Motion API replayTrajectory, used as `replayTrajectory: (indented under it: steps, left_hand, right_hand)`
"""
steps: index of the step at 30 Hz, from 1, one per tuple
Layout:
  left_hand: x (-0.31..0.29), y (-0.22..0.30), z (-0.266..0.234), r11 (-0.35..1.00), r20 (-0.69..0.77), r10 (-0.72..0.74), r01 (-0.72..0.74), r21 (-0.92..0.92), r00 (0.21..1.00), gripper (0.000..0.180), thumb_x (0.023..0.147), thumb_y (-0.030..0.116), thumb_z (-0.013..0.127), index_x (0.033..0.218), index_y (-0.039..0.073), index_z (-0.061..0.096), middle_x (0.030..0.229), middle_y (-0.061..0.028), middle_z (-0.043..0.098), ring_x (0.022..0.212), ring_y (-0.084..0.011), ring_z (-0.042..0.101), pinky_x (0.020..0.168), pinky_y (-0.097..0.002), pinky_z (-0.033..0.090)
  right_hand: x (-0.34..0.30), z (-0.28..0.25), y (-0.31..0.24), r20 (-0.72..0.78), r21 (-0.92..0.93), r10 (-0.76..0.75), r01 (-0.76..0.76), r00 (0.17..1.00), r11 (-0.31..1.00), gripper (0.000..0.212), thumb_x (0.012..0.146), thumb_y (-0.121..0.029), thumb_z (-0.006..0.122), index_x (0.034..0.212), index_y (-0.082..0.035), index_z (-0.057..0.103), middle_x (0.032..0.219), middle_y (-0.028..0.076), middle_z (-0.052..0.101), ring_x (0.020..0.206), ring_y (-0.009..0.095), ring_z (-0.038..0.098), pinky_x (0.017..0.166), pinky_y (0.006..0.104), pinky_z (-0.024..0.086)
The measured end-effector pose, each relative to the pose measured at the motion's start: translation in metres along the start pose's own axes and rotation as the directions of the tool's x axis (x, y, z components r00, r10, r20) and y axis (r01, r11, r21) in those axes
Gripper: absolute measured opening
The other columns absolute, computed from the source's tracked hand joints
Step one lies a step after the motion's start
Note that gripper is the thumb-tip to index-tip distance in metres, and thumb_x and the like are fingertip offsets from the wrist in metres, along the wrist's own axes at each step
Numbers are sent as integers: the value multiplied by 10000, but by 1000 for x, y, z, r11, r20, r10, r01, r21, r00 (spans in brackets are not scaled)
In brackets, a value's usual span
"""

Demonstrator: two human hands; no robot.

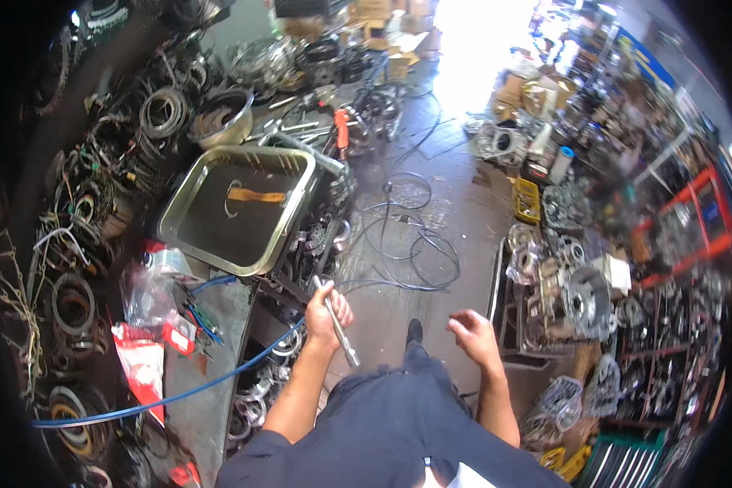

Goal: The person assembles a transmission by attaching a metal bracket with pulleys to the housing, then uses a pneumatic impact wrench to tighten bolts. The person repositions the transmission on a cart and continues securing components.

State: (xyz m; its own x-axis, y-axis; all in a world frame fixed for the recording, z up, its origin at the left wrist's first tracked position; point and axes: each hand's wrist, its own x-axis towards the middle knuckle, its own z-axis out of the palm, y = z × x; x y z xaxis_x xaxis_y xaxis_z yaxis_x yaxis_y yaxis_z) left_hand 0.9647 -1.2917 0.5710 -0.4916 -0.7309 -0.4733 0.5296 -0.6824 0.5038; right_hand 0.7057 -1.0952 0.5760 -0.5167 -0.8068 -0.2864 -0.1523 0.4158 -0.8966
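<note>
In front of my body, my left hand [329, 316] is wrapped round a long silver wrench-like tool [346, 348]. Its upper end pokes out above my fist and its thicker lower end points down toward my shirt; its exact kind is hard to make out. Off to the right, my right hand [472, 333] hangs over the floor with loosely bent fingers, apart, and nothing shows in it. Left of my left hand, a rectangular metal tray [256, 268] holds dark liquid and an orange-brown flat piece [256, 195]. A blue hose [220, 381] runs across the bench to near my left forearm.
A metal bench [211, 398] carries a red-and-white bag [141, 366] and pliers. Beyond the tray lie several hand tools and an orange-red tool [342, 130]. A black hose [455, 264] coils on the floor. Metal housings [587, 301] and a yellow crate [525, 201] line the right side.
</note>
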Motion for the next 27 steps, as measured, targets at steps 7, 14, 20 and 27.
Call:
replayTrajectory:
  steps: [7,14,20,27]
  left_hand:
    - [58,18,38,940,-281,222,-282,-193,934,518,996,337,492,537,140,357,461,-21,313,368,-186,323,387,-327,278]
    - [112,51,60,837,-445,358,-493,-237,821,487,950,337,537,536,143,372,462,-15,334,379,-166,344,396,-317,297]
    - [221,108,90,855,-356,312,-424,-298,881,494,969,316,505,534,122,370,466,-27,317,395,-170,337,414,-325,299]
    - [292,166,141,937,-316,283,-332,-113,906,375,956,176,624,619,99,481,519,-9,436,426,-135,409,448,-284,319]
  right_hand:
    - [230,-16,-93,349,-205,-164,246,923,948,288,901,-189,721,1094,23,690,944,142,744,826,179,705,758,325,564]
    - [415,66,-208,550,-202,-341,518,762,831,269,896,-226,701,1045,-2,712,908,159,738,838,229,715,790,342,550]
    - [521,197,-256,676,-119,-579,844,455,524,196,871,-115,660,1024,-6,717,900,216,716,844,351,713,779,403,552]
    - [616,323,-253,860,-373,-355,926,368,56,253,797,-56,622,1044,-41,674,1064,171,690,984,347,689,867,414,571]
